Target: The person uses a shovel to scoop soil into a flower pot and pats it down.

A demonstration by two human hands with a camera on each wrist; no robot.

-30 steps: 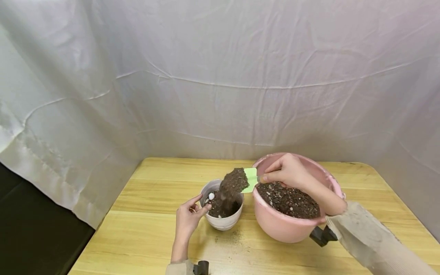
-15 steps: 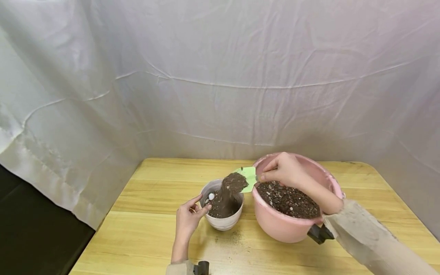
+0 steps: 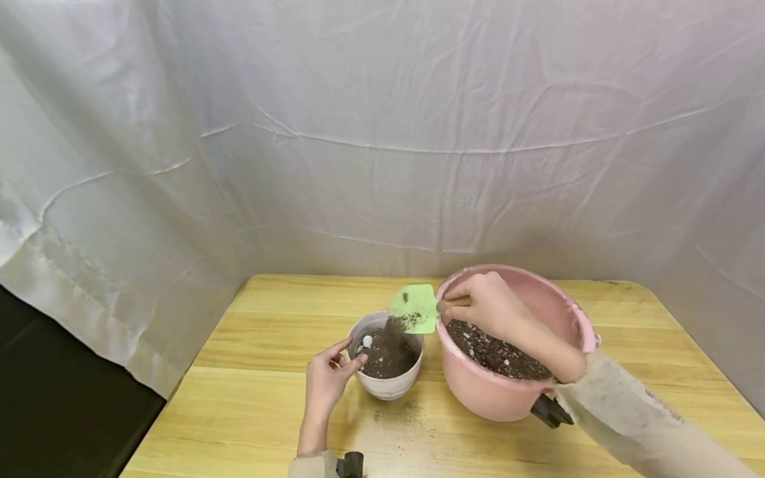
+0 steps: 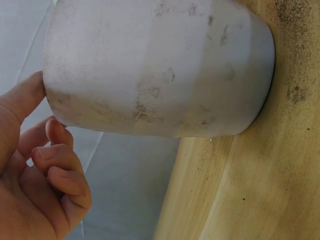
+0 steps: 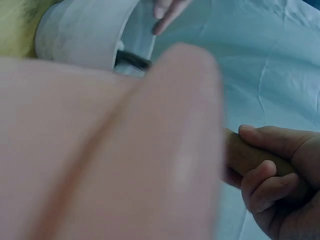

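- The white wrinkled cloth backdrop [image 3: 382,133] hangs behind and to both sides of the scene.
- The light wooden tabletop [image 3: 251,398] carries both pots, with specks of dark soil scattered on it in front of the small pot.
- The large round pink plastic basin [image 3: 496,392] stands on the right part of the tabletop, partly filled with dark soil mixed with pale grains.
- The small white ceramic pot [image 3: 387,385] stands upright just beside the basin, on its left, holding dark soil and a small white pellet near its left rim.
- The right hand [image 3: 487,307] hovers over the basin's left rim, its fingers curled round the wooden handle of the trowel.
- The left hand [image 3: 325,380] rests against the small pot's left side, thumb and forefinger touching the wall near the rim, the other fingers loosely curled.
- The light green flat-bladed trowel [image 3: 414,309] is tilted above the small pot, with soil sliding off its lower edge into the pot.
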